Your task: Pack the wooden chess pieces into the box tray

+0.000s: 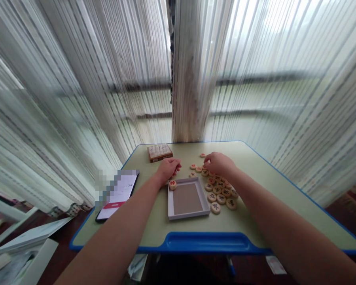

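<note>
My left hand [167, 169] rests just beyond the box tray's far left corner, its fingers curled; anything inside them is hidden. Below it, one Chinese chess piece with a red character [172, 185] sits in the corner of the shallow white box tray [203, 192]. Over the far part of a loose cluster of wooden Chinese chess pieces [221, 198], my right hand [220, 162] has its fingertips pinched around a piece, partly hidden. The pieces carry red or dark characters and lie right of the tray. A few pieces [192, 174] lie apart near the tray's far edge.
A patterned box [160, 152] lies at the table's far left. On the left side is a tablet or phone [118, 196] with a lit screen. The table [148, 233] has a blue rim and a blue front trough [207, 240]. Sheer curtains [186, 79] hang behind it.
</note>
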Tool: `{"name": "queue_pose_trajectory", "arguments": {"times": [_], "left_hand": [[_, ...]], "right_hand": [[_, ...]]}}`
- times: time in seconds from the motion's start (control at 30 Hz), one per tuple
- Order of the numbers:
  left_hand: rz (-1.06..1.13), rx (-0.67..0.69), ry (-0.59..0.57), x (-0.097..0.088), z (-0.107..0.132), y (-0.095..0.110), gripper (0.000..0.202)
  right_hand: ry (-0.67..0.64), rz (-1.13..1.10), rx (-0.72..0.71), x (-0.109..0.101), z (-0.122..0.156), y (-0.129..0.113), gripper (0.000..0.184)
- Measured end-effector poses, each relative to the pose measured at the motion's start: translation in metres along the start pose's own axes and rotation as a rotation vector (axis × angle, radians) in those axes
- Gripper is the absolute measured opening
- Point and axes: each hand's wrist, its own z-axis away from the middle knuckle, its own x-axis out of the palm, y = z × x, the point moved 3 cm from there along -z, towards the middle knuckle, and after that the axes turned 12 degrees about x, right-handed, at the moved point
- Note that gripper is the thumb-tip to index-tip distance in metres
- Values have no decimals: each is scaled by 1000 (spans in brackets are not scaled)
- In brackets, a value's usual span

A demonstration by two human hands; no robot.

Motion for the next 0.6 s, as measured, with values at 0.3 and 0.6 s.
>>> {"name": "queue_pose_trajectory", "arguments": {"times": [0.3,0.6], "left_hand": [[-7,3,-6,0,-2,-1,30],[5,27,-5,-1,-2,-4,28]], "right_hand": [[-18,-19,-61,7,3,-4,33],[-4,-1,88,1,4,0,29]]}}
